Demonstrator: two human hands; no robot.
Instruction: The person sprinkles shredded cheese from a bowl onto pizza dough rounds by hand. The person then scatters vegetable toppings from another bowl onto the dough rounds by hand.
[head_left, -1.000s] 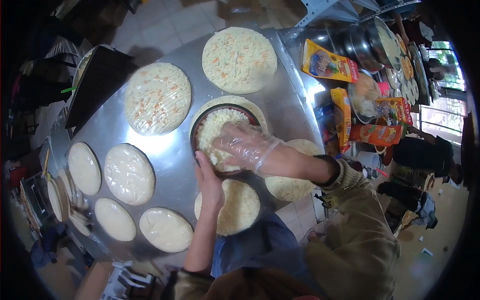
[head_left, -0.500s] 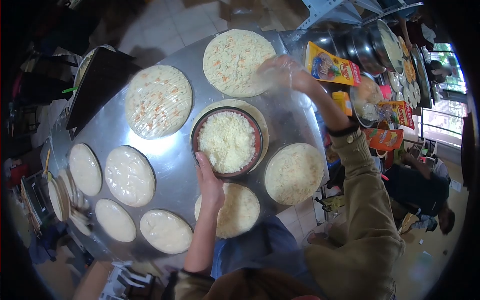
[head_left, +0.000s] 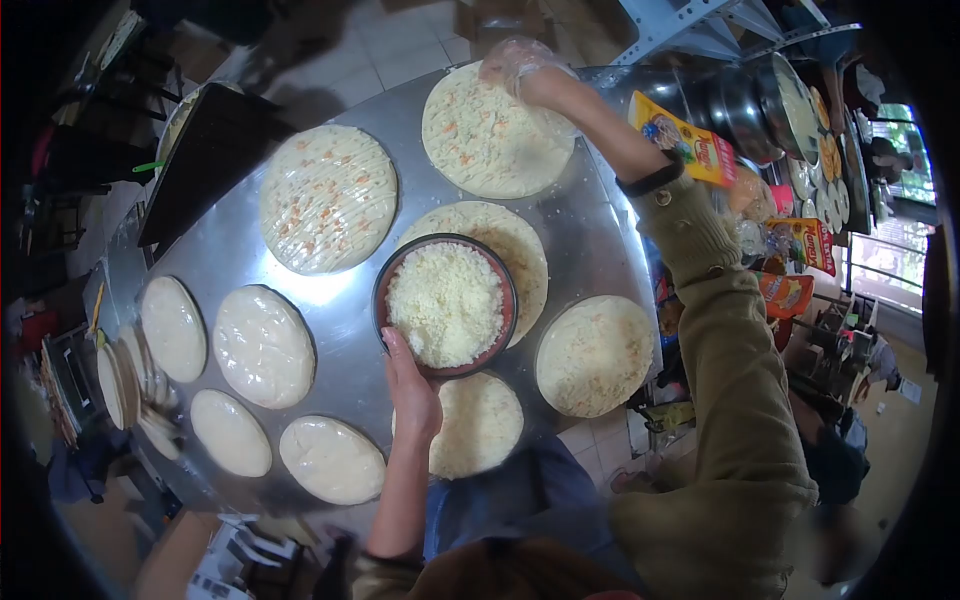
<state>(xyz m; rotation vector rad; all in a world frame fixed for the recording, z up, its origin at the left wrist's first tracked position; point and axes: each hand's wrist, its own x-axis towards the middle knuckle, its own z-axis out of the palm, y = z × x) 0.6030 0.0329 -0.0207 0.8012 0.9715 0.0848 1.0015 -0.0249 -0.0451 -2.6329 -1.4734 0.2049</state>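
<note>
My left hand (head_left: 412, 392) holds a dark-rimmed reddish bowl (head_left: 508, 325) at its lower left edge. White crumbly food (head_left: 445, 303) fills much of the bowl, which overlaps a topped dough round (head_left: 520, 250). My right hand (head_left: 522, 72), in a clear plastic glove, is over the far edge of another dough round (head_left: 490, 140) with white and orange bits. Its fingers are blurred, and whether they hold anything is unclear. To the left lies a round with pale stripes and orange bits (head_left: 328, 200).
Several plain dough rounds (head_left: 263, 345) lie at the left of the metal table (head_left: 345, 385). Two topped rounds (head_left: 594, 355) are near the front edge. Yellow packets (head_left: 680, 135) and metal bowls (head_left: 740, 110) stand at the right. A person in dark clothes (head_left: 835, 460) is partly visible beyond.
My right hand has left the bowl and moved up to the far round. The bowl, still in my left hand, has shifted slightly towards me, uncovering more of the round beneath.
</note>
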